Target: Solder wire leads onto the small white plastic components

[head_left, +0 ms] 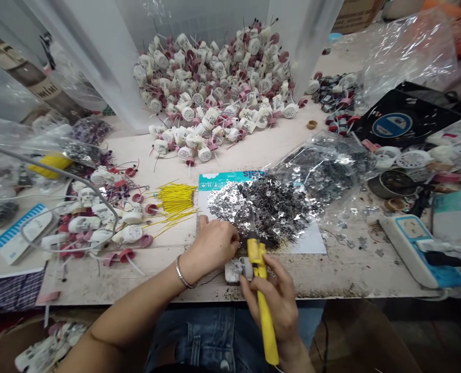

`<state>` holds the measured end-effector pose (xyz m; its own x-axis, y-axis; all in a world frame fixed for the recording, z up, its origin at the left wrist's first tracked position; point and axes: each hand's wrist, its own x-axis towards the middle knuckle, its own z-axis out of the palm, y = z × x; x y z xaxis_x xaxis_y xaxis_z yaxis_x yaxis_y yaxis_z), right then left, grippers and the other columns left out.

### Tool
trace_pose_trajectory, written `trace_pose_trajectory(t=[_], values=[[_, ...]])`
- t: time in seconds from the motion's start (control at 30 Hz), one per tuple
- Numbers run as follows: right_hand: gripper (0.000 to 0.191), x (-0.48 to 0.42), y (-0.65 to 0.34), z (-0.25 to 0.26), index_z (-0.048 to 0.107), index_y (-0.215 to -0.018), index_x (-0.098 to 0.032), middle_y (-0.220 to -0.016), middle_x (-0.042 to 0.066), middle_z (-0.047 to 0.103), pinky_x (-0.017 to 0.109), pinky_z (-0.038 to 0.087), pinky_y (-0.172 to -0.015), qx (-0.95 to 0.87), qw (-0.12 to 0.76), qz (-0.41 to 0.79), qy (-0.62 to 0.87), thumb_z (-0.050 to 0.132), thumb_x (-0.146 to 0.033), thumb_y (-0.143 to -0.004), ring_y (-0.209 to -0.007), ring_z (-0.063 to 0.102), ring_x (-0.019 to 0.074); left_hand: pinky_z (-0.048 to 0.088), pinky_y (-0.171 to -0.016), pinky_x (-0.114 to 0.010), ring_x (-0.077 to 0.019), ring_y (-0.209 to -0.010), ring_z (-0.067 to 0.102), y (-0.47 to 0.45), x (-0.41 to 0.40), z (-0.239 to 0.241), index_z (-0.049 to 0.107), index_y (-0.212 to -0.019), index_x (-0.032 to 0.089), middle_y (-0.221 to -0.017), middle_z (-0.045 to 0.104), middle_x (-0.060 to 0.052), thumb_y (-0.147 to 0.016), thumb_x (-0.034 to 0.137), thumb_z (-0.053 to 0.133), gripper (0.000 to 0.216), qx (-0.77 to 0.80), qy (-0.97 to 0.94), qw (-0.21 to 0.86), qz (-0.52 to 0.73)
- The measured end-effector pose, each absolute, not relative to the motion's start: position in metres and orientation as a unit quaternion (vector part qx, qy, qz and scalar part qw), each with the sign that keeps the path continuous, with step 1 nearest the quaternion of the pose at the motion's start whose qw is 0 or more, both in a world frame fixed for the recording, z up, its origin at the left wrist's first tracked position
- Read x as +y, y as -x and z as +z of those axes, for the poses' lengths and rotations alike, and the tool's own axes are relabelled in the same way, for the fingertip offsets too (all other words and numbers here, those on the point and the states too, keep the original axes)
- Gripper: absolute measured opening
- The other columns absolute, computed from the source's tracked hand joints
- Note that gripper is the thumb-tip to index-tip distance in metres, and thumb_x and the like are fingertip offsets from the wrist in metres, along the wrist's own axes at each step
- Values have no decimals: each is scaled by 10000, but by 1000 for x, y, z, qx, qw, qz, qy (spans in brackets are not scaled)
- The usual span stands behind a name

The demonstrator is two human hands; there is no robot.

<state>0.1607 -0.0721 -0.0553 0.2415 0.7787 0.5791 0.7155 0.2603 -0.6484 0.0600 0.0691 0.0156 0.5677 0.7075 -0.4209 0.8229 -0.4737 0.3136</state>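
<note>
In the head view my right hand (pixel 275 298) is wrapped round a yellow-handled soldering iron (pixel 267 326), its tip pointing away from me toward a heap of small metal plates (pixel 277 207). A white plastic housing (pixel 236 270) sits against the iron by my right thumb, near the table's front edge. My left hand (pixel 217 242) is closed, with its fingertips at the heap's near left side. Whatever those fingers hold, if anything, is hidden. The heap lies on a white and teal sheet (pixel 316 241). Left of it is a bundle of yellow wires (pixel 176 198).
White and pink assemblies (pixel 215 77) fill a translucent bin (pixel 116 67) and spill forward. More parts (pixel 94 223) lie at left with a loose grey cable (pixel 59 160). At right are a power strip (pixel 420 254), a black fan (pixel 409 116) and a plastic bag of plates (pixel 327 160).
</note>
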Motion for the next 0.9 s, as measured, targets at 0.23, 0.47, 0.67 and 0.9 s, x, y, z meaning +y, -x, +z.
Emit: trace_pose_trajectory(t=[0.23, 0.47, 0.67, 0.9], values=[[332, -77, -184, -77, 615, -1036, -222, -1392, 74, 431, 319, 596, -882, -684, 482, 33, 547, 657, -42, -760, -1162, 587, 230, 361, -594, -285, -202, -696, 625, -27, 64, 9, 679, -719, 182, -746, 698, -64, -821, 187, 494, 211, 498, -830, 217, -126], [472, -62, -239, -76, 547, -1226, -254, -1492, 37, 319, 333, 465, -1054, -737, 411, -1, 537, 543, 0, -828, -1360, 388, 225, 454, -722, -307, -210, -816, 633, -18, 59, 16, 720, -921, 190, -901, 680, -78, -852, 244, 553, 189, 501, -819, 261, -102], [505, -58, -214, -74, 529, -1249, -320, -1418, 24, 437, 325, 554, -947, -704, 467, 129, 519, 539, -31, -835, -1215, 554, 208, 439, -751, -313, -206, -832, 616, -19, 63, 17, 728, -919, 194, -855, 677, -71, -893, 251, 538, 200, 475, -851, 220, -49], [379, -24, -199, -74, 563, -1203, -312, -1349, 24, 505, 285, 569, -900, -713, 447, 201, 501, 512, -121, -880, -1108, 619, 173, 414, -749, -325, -206, -802, 628, -18, 63, 5, 727, -830, 198, -813, 699, -52, -869, 170, 519, 214, 453, -854, 239, -95]])
